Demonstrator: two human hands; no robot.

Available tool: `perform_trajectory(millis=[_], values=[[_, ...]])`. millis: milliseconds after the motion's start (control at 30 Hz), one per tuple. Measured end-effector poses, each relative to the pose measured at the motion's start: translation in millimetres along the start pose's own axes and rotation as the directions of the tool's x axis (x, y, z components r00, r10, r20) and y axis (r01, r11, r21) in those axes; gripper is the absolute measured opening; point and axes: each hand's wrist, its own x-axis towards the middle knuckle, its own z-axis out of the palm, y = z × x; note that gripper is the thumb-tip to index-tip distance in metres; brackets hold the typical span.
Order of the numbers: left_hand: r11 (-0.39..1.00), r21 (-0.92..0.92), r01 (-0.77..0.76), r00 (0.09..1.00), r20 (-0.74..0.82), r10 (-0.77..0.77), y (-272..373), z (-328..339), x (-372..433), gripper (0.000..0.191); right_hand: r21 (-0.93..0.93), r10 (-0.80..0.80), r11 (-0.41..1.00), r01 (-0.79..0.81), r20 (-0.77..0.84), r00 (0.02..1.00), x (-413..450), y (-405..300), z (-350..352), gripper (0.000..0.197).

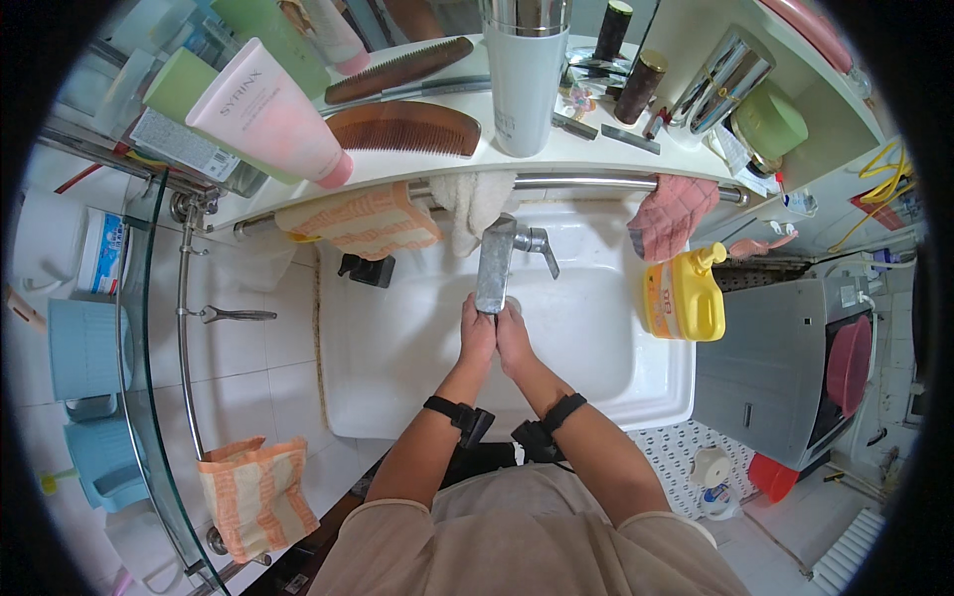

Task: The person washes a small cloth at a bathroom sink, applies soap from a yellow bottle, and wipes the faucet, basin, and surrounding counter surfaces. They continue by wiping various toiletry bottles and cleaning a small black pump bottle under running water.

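My left hand [477, 334] and my right hand [513, 337] are side by side over the white washbasin [577, 350], their inner edges touching or nearly so. The end of the metal faucet [493, 272] hangs above them and hides most of the fingers. Whether anything lies between the palms cannot be seen, and no running water is plain. The faucet's lever handle [548, 257] points to the right. Each forearm wears a black strap with a small device. A black bottle with a pump [369, 270] stands in the basin's far left corner.
A yellow jug [684, 298] stands on the basin's right rim. Towels, including a pink one [674, 216], hang from the rail beyond the faucet. The shelf [417, 167] above holds combs, tubes and a white bottle [529, 89]. Left is a glass shelf edge [141, 357]; right, a grey washing machine [753, 365].
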Motion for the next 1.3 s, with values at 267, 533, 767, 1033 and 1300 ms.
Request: perform_trajectory(millis=[267, 533, 767, 1033, 1300], values=[[0.99, -0.088, 0.106, 0.994, 0.05, -0.102, 31.8, -15.4, -11.6, 0.025, -0.256, 0.115, 0.964, -0.067, 0.178, 0.977, -29.3, -40.2, -33.4, 0.033], [0.918, -0.245, 0.311, 0.948, 0.149, -0.281, 50.6, -19.0, -29.2, 0.033, -0.253, 0.11, 0.965, -0.062, 0.182, 0.977, -22.8, -38.6, -55.5, 0.031], [0.919, -0.179, 0.351, 0.928, 0.197, -0.316, 37.2, -19.8, -29.2, 0.031, -0.106, 0.095, 0.991, -0.078, 0.164, 0.982, -16.9, -23.2, -60.0, 0.022], [0.902, 0.339, -0.268, 0.961, 0.029, 0.275, 17.5, -2.2, -33.6, 0.027, -0.283, 0.274, 0.911, -0.299, -0.127, 0.953, -24.0, -21.1, -20.9, 0.051], [0.932, 0.276, -0.236, 0.964, 0.185, 0.19, 51.3, 6.7, -49.5, 0.03, -0.342, 0.177, 0.916, -0.211, -0.127, 0.976, -5.8, -13.8, -27.3, 0.05]])
